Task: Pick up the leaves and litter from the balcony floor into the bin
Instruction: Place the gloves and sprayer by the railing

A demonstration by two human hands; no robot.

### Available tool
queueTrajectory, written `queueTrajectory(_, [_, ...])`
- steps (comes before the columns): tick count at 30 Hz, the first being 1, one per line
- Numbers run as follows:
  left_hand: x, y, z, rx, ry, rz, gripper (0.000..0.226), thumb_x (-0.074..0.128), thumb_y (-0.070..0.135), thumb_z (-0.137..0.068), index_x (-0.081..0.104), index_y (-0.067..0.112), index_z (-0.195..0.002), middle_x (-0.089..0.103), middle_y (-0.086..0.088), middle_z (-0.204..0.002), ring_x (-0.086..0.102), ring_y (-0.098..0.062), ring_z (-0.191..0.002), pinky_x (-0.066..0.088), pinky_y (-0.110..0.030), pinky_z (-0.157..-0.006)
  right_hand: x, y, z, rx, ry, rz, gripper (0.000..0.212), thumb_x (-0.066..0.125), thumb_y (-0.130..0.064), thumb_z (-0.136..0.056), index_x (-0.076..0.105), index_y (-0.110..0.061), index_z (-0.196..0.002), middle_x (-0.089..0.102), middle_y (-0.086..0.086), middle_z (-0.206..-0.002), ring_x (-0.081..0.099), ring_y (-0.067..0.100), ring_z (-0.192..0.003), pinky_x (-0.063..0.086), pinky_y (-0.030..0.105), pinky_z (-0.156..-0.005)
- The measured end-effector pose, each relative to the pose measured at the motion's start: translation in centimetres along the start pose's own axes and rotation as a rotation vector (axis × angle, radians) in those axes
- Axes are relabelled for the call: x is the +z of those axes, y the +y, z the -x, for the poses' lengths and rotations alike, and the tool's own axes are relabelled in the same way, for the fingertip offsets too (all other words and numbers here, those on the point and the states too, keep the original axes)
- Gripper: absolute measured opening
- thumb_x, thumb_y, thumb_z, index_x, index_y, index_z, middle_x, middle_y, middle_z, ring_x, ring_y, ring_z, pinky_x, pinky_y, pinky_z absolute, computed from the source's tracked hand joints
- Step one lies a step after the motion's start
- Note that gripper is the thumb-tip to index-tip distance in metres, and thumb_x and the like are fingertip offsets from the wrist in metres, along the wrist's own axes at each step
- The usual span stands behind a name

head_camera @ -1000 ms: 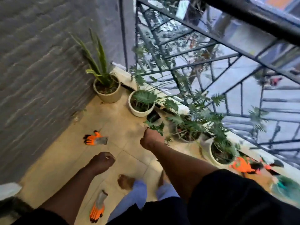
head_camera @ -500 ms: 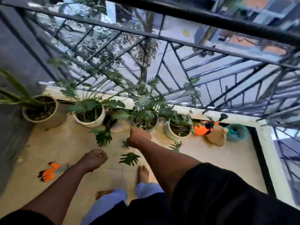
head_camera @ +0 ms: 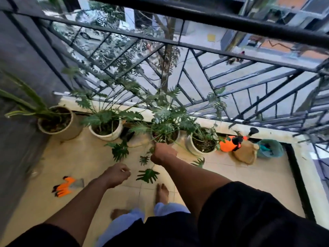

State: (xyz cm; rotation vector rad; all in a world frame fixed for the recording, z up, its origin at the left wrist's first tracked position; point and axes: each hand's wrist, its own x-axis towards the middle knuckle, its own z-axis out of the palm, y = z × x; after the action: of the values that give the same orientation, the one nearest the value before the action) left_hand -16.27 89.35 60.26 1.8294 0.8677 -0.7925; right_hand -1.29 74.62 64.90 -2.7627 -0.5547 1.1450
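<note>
- Leaves: one lobed green leaf (head_camera: 147, 175) is seen lying flat on the tiled balcony floor (head_camera: 249, 184), between the two hands and just ahead of the bare foot (head_camera: 162, 192). A smaller leaf (head_camera: 143, 159) is seen just below the right hand; another (head_camera: 198, 162) lies to the right of the right forearm; whether these two rest on the floor or hang from stems cannot be told.
- Bin: a teal container (head_camera: 270, 148) is placed in the far right corner of the floor, against the kerb, well apart from the leaves.
- Right hand (head_camera: 162, 153): fingers are curled into a fist, held at the rim of the third pot; thin stems appear at the knuckles, but whether anything is gripped cannot be told.
- Left hand (head_camera: 117, 174): fingers are curled closed, with a small pale speck at the fingertips; what it is, and whether it is held, cannot be told.
- Pots: four potted plants (head_camera: 106, 129) are lined along the railing (head_camera: 231, 22) side.
- Orange sprayer (head_camera: 228, 143) and brown sack (head_camera: 244, 154) are set between the last pot and the teal container.
- Orange glove (head_camera: 68, 186) is laid on the floor at the left, near the grey wall (head_camera: 16, 139).
</note>
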Motion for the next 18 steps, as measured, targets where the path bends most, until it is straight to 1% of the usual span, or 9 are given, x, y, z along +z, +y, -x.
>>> queueTrajectory(2, [-1.6, -2.4, 0.5, -0.020, 0.002, 0.022, 0.017, 0.058, 0.030, -0.100, 0.067, 0.016, -0.106, 0.069, -0.009, -0.101, 0.053, -0.020, -0.067, 0.034, -0.019, -0.050, 0.8, -2.7, -0.2, -0.034, 0.000, 0.025, 0.028, 0.062, -0.022, -0.087, 0.065, -0.012, -0.113, 0.067, 0.011, -0.114, 0.066, 0.032, -0.107, 0.050, 0.035, -0.078])
queueTrajectory(3, [-2.5, -3.6, 0.8, -0.035, 0.010, 0.033, 0.017, 0.058, 0.029, -0.100, 0.067, 0.016, -0.106, 0.069, -0.009, -0.100, 0.052, -0.020, -0.066, 0.033, -0.019, -0.048, 1.2, -4.1, -0.2, -0.052, -0.007, 0.040, 0.027, 0.061, -0.021, -0.088, 0.064, -0.012, -0.112, 0.067, 0.012, -0.114, 0.066, 0.033, -0.106, 0.052, 0.036, -0.080])
queueTrajectory(5, [-4.2, -6.2, 1.5, -0.062, 0.038, 0.070, 0.015, 0.059, 0.029, -0.099, 0.068, 0.017, -0.103, 0.069, -0.009, -0.096, 0.051, -0.020, -0.064, 0.032, -0.019, -0.047, 2.1, -7.1, -0.3, -0.092, -0.029, 0.068, 0.026, 0.058, -0.022, -0.089, 0.062, -0.012, -0.113, 0.066, 0.013, -0.116, 0.065, 0.033, -0.109, 0.055, 0.039, -0.089])
queueTrajectory(7, [-5.9, -8.9, 2.2, -0.083, 0.072, 0.109, 0.014, 0.059, 0.028, -0.099, 0.068, 0.017, -0.100, 0.069, -0.007, -0.091, 0.052, -0.019, -0.062, 0.032, -0.017, -0.045, 3.2, -10.4, -0.4, -0.145, -0.026, 0.103, 0.028, 0.056, -0.022, -0.091, 0.063, -0.012, -0.116, 0.066, 0.013, -0.119, 0.065, 0.033, -0.111, 0.054, 0.042, -0.095])
queueTrajectory(9, [-7.3, -11.4, 2.9, -0.103, 0.100, 0.150, 0.014, 0.058, 0.025, -0.099, 0.068, 0.015, -0.100, 0.067, -0.005, -0.088, 0.051, -0.017, -0.059, 0.031, -0.014, -0.043, 4.3, -13.3, -0.7, -0.179, -0.013, 0.135, 0.031, 0.057, -0.024, -0.091, 0.062, -0.015, -0.120, 0.066, 0.012, -0.122, 0.065, 0.033, -0.114, 0.053, 0.041, -0.095])
queueTrajectory(11, [-8.6, -14.5, 3.8, -0.127, 0.135, 0.181, 0.013, 0.058, 0.026, -0.099, 0.066, 0.015, -0.099, 0.067, -0.004, -0.093, 0.051, -0.015, -0.060, 0.030, -0.013, -0.043, 5.8, -16.6, -0.9, -0.204, -0.031, 0.170, 0.032, 0.059, -0.026, -0.090, 0.062, -0.015, -0.120, 0.066, 0.010, -0.123, 0.064, 0.033, -0.115, 0.052, 0.041, -0.092])
queueTrajectory(13, [-9.7, -17.7, 4.6, -0.156, 0.169, 0.195, 0.013, 0.059, 0.028, -0.098, 0.064, 0.017, -0.100, 0.069, -0.006, -0.099, 0.051, -0.013, -0.061, 0.029, -0.013, -0.042, 7.5, -19.9, -1.2, -0.239, -0.060, 0.188, 0.032, 0.062, -0.026, -0.088, 0.063, -0.013, -0.117, 0.065, 0.012, -0.123, 0.064, 0.033, -0.113, 0.052, 0.040, -0.090])
queueTrajectory(16, [-10.7, -22.0, 5.8, -0.216, 0.202, 0.242, 0.018, 0.060, 0.033, -0.097, 0.064, 0.019, -0.107, 0.068, -0.006, -0.101, 0.058, -0.020, -0.071, 0.030, -0.014, -0.041, 9.9, -24.2, -1.5, -0.301, -0.077, 0.252, 0.030, 0.062, -0.028, -0.086, 0.065, -0.014, -0.113, 0.065, 0.015, -0.121, 0.064, 0.035, -0.112, 0.054, 0.040, -0.091])
queueTrajectory(18, [-11.0, -24.5, 6.6, -0.259, 0.225, 0.306, 0.016, 0.061, 0.035, -0.095, 0.067, 0.023, -0.103, 0.068, -0.006, -0.108, 0.067, -0.029, -0.092, 0.032, -0.016, -0.044, 11.5, -26.6, -1.7, -0.348, -0.086, 0.335, 0.032, 0.062, -0.031, -0.084, 0.064, -0.017, -0.113, 0.066, 0.014, -0.120, 0.063, 0.035, -0.112, 0.053, 0.040, -0.094])
